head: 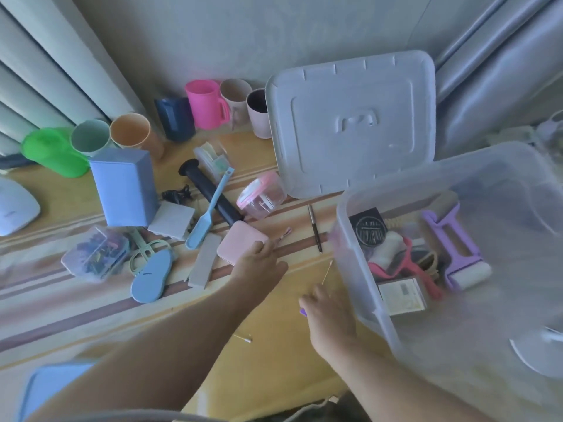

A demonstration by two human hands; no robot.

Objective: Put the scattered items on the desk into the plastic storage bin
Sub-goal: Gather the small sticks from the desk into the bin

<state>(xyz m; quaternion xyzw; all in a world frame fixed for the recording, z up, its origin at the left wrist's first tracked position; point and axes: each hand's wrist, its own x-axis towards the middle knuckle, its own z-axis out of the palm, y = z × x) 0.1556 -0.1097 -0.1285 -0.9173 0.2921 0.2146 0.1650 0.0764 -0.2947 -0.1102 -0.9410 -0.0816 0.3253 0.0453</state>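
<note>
The left hand [261,263] gripped the edge of a pink case [239,245] on the striped desk [76,300]. The right hand [327,315] pinched a cotton swab [327,272] just beside the clear storage bin [359,287], already partly filled. A pen [315,228], blue spatula [207,216] and scissors [146,254] lay close around; the bin's lid [350,123] leaned behind.

A home: curtains [45,71] hang behind a striped-clothed worktop [76,287] crowded with plastic cups [207,103], scissors [149,263] and household oddments.
</note>
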